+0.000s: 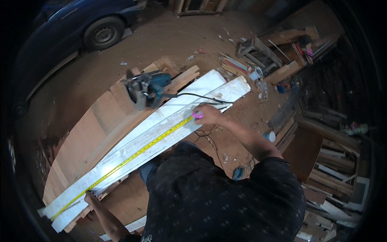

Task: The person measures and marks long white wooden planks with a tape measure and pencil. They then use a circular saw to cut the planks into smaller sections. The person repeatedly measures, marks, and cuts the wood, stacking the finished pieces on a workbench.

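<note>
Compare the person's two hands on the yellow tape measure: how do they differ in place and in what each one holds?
The right hand is stretched far out, gripping a pink object at one end of the tape measure; the left hand is near the body, pressing the tape's other end against the white board. The right arm shows from shoulder to hand; the left shows only hand and forearm. Both hold the tape along the board.

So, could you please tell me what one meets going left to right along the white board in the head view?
Left hand on the tape's end → yellow measuring tape → right hand with the pink tape case → white board far end.
</note>
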Action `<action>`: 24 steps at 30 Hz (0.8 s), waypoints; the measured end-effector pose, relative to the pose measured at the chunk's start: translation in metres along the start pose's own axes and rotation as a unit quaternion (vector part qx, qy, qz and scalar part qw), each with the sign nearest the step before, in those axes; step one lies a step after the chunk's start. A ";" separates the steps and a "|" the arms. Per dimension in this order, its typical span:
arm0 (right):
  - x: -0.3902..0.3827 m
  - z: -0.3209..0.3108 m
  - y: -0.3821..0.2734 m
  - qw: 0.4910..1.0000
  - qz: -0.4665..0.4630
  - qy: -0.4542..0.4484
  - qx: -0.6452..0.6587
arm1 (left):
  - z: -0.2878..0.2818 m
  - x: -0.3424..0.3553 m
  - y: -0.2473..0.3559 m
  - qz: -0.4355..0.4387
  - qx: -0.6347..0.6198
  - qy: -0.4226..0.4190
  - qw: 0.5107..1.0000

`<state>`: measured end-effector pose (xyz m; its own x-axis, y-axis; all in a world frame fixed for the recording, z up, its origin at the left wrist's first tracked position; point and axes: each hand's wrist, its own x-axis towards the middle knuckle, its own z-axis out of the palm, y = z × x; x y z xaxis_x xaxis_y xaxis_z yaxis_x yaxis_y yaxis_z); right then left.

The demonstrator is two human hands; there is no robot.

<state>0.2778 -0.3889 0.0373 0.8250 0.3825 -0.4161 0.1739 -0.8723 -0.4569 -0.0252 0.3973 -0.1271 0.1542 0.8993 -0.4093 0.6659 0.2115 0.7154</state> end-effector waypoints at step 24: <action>-0.078 -0.099 0.178 0.987 0.075 0.024 -0.138 | 0.010 -0.012 0.027 0.069 0.082 -0.025 0.994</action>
<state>0.2973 -0.6042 0.0660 0.8754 0.2347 -0.4226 0.1834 -0.9701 -0.1587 -0.0018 0.3883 -0.1086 0.2858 0.8939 -0.3452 0.7459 0.0187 0.6658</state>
